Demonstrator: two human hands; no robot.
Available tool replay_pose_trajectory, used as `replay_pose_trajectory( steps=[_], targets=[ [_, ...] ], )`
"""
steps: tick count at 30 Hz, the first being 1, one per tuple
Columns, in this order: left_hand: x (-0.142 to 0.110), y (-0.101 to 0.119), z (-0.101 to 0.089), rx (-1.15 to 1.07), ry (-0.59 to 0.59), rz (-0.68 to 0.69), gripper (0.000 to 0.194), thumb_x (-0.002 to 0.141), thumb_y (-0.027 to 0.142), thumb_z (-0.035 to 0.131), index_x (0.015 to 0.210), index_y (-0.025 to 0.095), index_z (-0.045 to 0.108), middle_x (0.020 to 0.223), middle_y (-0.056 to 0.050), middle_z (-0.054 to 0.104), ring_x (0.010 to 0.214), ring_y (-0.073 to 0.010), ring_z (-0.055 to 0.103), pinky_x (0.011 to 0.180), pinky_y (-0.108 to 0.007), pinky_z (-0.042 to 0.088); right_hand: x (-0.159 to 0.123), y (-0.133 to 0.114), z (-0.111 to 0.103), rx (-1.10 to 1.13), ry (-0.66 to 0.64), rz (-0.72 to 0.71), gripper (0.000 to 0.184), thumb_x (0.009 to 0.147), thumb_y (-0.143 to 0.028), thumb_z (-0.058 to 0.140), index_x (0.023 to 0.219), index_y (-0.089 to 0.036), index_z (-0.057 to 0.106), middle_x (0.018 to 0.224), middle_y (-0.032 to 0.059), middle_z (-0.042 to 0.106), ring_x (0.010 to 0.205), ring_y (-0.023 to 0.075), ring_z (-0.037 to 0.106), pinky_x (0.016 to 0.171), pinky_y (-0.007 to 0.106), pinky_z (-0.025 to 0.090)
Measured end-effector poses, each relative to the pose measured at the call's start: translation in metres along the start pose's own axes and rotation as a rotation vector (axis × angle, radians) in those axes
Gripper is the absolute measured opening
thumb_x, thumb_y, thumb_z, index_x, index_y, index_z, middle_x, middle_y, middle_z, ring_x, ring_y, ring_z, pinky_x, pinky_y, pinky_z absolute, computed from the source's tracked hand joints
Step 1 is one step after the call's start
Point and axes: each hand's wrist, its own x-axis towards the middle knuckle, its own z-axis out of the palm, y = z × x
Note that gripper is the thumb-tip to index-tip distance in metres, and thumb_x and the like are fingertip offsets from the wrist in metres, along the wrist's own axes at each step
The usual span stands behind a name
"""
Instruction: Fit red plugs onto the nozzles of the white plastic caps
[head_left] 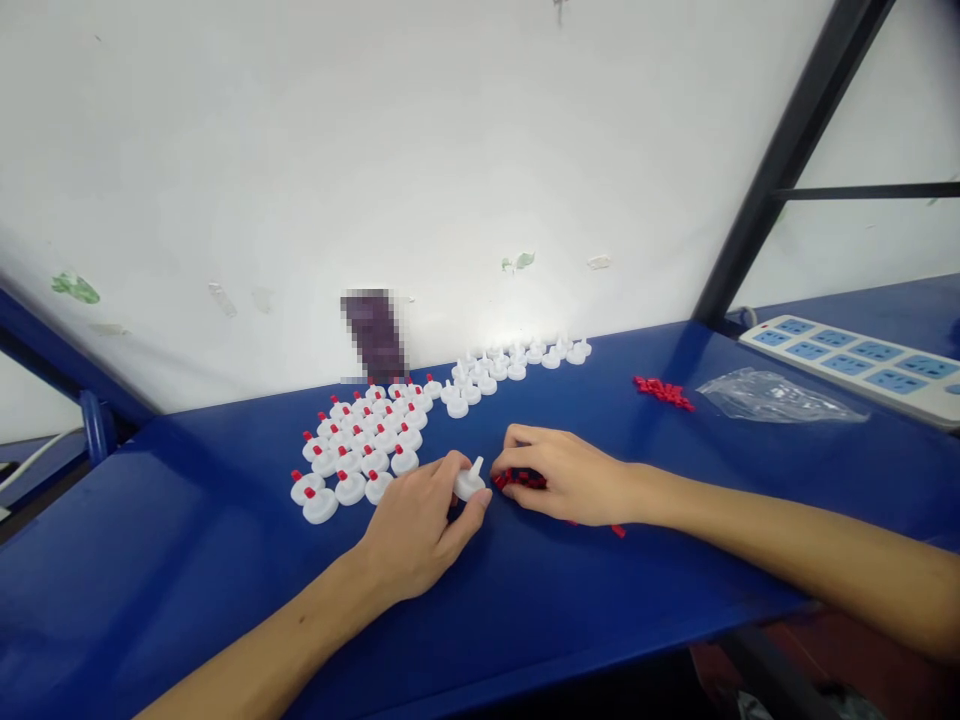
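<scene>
My left hand pinches a white nozzle cap between thumb and fingers, its bare spout pointing up. Just to the right, my right hand is curled over a pile of small red tip caps, with the fingertips closed among them. The hand partly hides that pile, and a stray red cap lies below the wrist. Left of my hands stand many white nozzle caps with red tips, in a close group. Behind, near the wall, is a row of white nozzle caps without red tips.
A second heap of red tip caps lies at the right beside a clear plastic bag. A white power strip with blue sockets sits farther right. A dark blurred-out phone-like object leans against the wall behind the blue table.
</scene>
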Motion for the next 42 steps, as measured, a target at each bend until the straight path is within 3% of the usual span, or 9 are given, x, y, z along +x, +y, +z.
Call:
replay_pose_trajectory(
  steps=[6,13,18,25,31,34,37,42],
  targets=[
    [0.0011,0.0024,0.0013,-0.004,-0.011,0.084,0.024,0.094,0.037,0.048,0.079,0.019,0.054,0.072,-0.001,0.059,0.068,-0.0194,0.054,0.075,-0.038,0.037,-0.0005,-0.0030,-0.0001,0.045,0.008,0.013,0.019,0.087,-0.016,0.057,0.102,-0.021,0.067,0.102,0.0035,0.057,0.080,0.0149,0.057,0.073,0.028,0.046],
    [0.0022,0.0052,-0.0017,-0.041,-0.055,0.038,0.025,0.095,0.037,0.047,0.077,0.020,0.051,0.065,0.003,0.053,0.060,-0.0167,0.045,0.070,-0.036,0.032,0.0002,-0.0039,-0.0002,0.033,-0.003,0.020,0.015,0.090,-0.021,0.059,0.102,-0.021,0.068,0.098,0.0044,0.059,0.088,0.0185,0.057,0.079,0.032,0.047],
    [0.0017,0.0077,-0.0048,-0.091,-0.092,0.038,0.026,0.096,0.039,0.047,0.079,0.020,0.052,0.063,0.005,0.050,0.060,-0.0162,0.045,0.071,-0.036,0.030,0.0019,-0.0040,-0.0008,0.067,0.002,-0.024,0.016,0.088,-0.015,0.060,0.101,-0.020,0.068,0.101,0.0050,0.060,0.091,0.0187,0.057,0.085,0.034,0.046],
    [0.0017,0.0078,-0.0059,-0.167,-0.033,-0.028,0.024,0.094,0.039,0.050,0.079,0.021,0.053,0.056,0.006,0.050,0.059,-0.0171,0.046,0.068,-0.033,0.032,0.0007,-0.0049,0.0000,0.054,0.028,-0.075,0.018,0.082,-0.009,0.060,0.095,-0.019,0.066,0.107,0.0050,0.058,0.094,0.0190,0.055,0.089,0.036,0.044],
    [-0.0005,0.0074,-0.0040,-0.255,0.015,-0.058,0.023,0.092,0.037,0.053,0.077,0.020,0.051,0.055,0.006,0.046,0.055,-0.0147,0.045,0.061,-0.030,0.033,-0.0001,-0.0033,0.0007,0.032,0.008,-0.073,0.011,0.086,-0.015,0.061,0.096,-0.019,0.065,0.107,0.0052,0.059,0.093,0.0198,0.054,0.088,0.038,0.044],
    [-0.0003,0.0047,-0.0020,-0.272,0.012,-0.025,0.023,0.093,0.035,0.053,0.076,0.020,0.050,0.063,0.004,0.047,0.058,-0.0143,0.045,0.060,-0.029,0.034,-0.0006,-0.0028,0.0009,0.028,0.002,-0.089,0.007,0.091,-0.018,0.059,0.095,-0.020,0.065,0.108,0.0053,0.059,0.095,0.0197,0.054,0.088,0.038,0.044],
    [0.0004,0.0015,-0.0006,-0.279,0.038,0.060,0.018,0.094,0.032,0.054,0.083,0.018,0.055,0.085,-0.001,0.053,0.076,-0.0172,0.050,0.070,-0.032,0.039,-0.0009,-0.0037,0.0008,0.025,0.032,-0.110,0.007,0.092,-0.017,0.058,0.095,-0.019,0.064,0.108,0.0059,0.060,0.094,0.0193,0.055,0.088,0.037,0.044],
    [0.0001,0.0006,-0.0035,-0.235,0.021,0.182,0.021,0.097,0.039,0.058,0.093,0.019,0.059,0.099,-0.003,0.057,0.094,-0.0223,0.046,0.085,-0.038,0.035,0.0005,-0.0070,-0.0002,0.118,0.236,-0.060,0.006,0.088,-0.014,0.060,0.092,-0.018,0.063,0.087,0.0024,0.065,0.079,0.0158,0.059,0.077,0.032,0.047]
  ],
)
